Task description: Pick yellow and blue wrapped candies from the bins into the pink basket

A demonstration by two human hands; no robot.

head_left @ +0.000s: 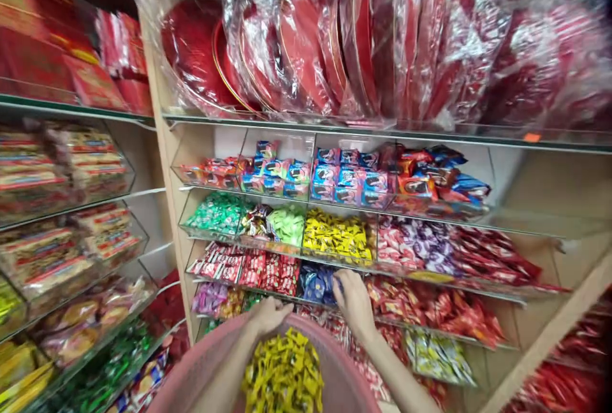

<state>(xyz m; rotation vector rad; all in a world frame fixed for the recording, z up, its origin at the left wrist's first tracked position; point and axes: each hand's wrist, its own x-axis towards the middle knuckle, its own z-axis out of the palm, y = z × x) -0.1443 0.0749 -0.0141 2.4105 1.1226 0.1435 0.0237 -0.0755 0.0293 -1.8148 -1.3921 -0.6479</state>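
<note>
A pink plastic basket [337,346] stands in front of me, with a heap of yellow-wrapped candies [284,371] in it. At its far rim rests my left hand [270,316], its fingers curled over the edge. My right hand [352,301] reaches past the basket to a shelf compartment of dark blue wrapped candies [315,282]. Its bent fingers are apart at the right side of those candies, and I see nothing held in them. More yellow candies [337,234] fill a compartment one tier up.
Clear dividers split the shelves into bins of red candies [270,269], green candies [217,212] and purple candies [428,247]. Red round trays [303,43] in plastic wrap stand on a glass shelf [287,125] above. Packaged snacks [43,260] line the left shelves. A wooden post [549,320] slants at the right.
</note>
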